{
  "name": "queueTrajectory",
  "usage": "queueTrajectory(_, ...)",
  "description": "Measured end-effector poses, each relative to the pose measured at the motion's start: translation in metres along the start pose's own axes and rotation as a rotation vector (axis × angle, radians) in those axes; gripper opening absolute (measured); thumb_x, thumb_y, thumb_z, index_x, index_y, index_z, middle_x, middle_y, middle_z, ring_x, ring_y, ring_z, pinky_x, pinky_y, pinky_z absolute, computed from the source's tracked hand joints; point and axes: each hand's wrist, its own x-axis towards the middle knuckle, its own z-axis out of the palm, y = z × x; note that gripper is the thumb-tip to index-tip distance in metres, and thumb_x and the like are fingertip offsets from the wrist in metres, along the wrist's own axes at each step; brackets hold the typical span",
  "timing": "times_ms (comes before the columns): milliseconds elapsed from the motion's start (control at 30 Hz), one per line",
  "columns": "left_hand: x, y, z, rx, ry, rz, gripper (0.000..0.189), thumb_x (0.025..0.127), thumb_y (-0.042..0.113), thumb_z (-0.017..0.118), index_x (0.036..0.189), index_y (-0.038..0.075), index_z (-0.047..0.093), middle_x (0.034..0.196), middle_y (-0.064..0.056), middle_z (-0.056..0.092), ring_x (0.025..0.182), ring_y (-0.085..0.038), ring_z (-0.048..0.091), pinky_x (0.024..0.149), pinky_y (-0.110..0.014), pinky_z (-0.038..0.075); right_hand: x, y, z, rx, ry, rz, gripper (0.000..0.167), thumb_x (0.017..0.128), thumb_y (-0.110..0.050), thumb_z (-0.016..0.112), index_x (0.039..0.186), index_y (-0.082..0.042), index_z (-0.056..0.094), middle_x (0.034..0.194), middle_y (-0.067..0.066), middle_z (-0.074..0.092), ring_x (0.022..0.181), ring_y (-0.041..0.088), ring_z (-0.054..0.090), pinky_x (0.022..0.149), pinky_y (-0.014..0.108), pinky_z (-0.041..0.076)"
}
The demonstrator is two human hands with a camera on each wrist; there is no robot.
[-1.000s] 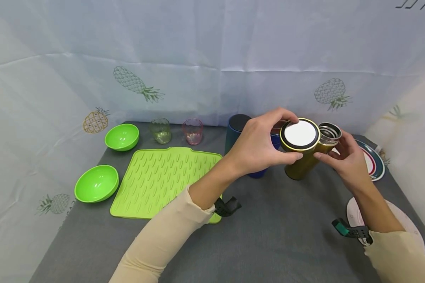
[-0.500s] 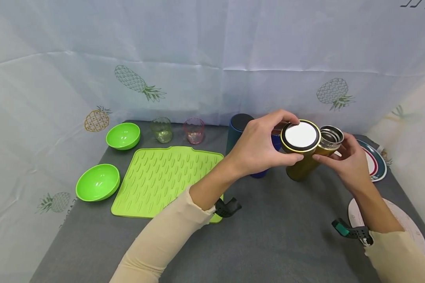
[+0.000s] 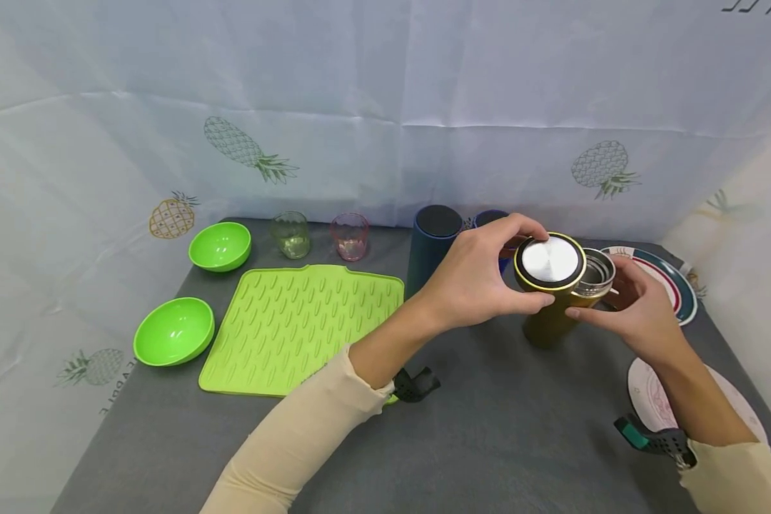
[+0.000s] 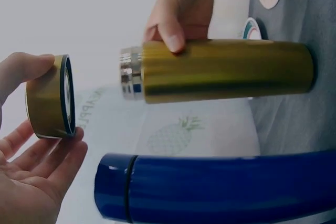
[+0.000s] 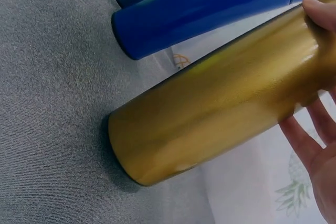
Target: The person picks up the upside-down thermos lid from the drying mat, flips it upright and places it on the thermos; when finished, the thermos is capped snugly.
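Note:
My left hand (image 3: 472, 282) grips a gold thermos lid (image 4: 46, 103) between thumb and fingers. In the left wrist view the lid is apart from the thermos mouth, with its open side facing it. My right hand (image 3: 642, 307) holds the gold thermos (image 5: 220, 103) near its top, thumb on one side and fingers on the other. The thermos stands upright on the grey cloth, and its bare steel neck (image 4: 131, 73) shows. From the head view the lid overlaps part of the thermos. A blue thermos (image 4: 220, 187) with its cap on stands beside it.
A dark teal bottle (image 3: 427, 246) stands left of the blue one. Further left are a green ridged mat (image 3: 308, 328), two green bowls (image 3: 175, 332) and two small glasses (image 3: 350, 237). At the right lie a rimmed plate (image 3: 681, 293) and a pale round plate (image 3: 732, 400).
Both hands, the lid and the gold thermos have shifted slightly toward me in the head view. The blue thermos top now shows behind the left hand. Both grips are unchanged.

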Motion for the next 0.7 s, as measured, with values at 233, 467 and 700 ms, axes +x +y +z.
queueTrajectory(233,-0.002,-0.003,0.013,0.008,-0.031,0.014,0.056,0.077,0.021,0.088,0.124,0.008,0.061,0.121,-0.003,0.068,0.108,-0.010,0.065,0.095,-0.006,0.046,-0.007,-0.006,-0.002,-0.048,-0.094,-0.015,0.082,0.067,0.017,0.083,0.140,-0.010,0.056,0.122,-0.016,0.062,0.106,-0.004,0.062,0.088,0.003,0.049)
queueTrajectory(467,-0.003,-0.006,0.021,0.055,-0.044,0.010,0.054,0.079,0.023,0.087,0.123,0.010,0.060,0.121,-0.001,0.066,0.107,-0.008,0.062,0.094,-0.008,0.047,-0.008,-0.007,-0.005,-0.036,-0.151,-0.042,0.088,0.063,0.019,0.084,0.140,-0.011,0.056,0.123,-0.016,0.062,0.106,-0.005,0.063,0.089,0.003,0.049)
queueTrajectory(700,-0.003,-0.007,0.027,0.094,-0.030,0.028,0.053,0.079,0.026,0.087,0.123,0.013,0.060,0.118,0.002,0.065,0.106,-0.006,0.060,0.090,-0.004,0.042,-0.008,-0.010,-0.008,-0.049,-0.208,-0.033,0.083,0.065,0.015,0.084,0.136,-0.013,0.054,0.121,-0.013,0.060,0.104,-0.003,0.062,0.088,0.004,0.049)
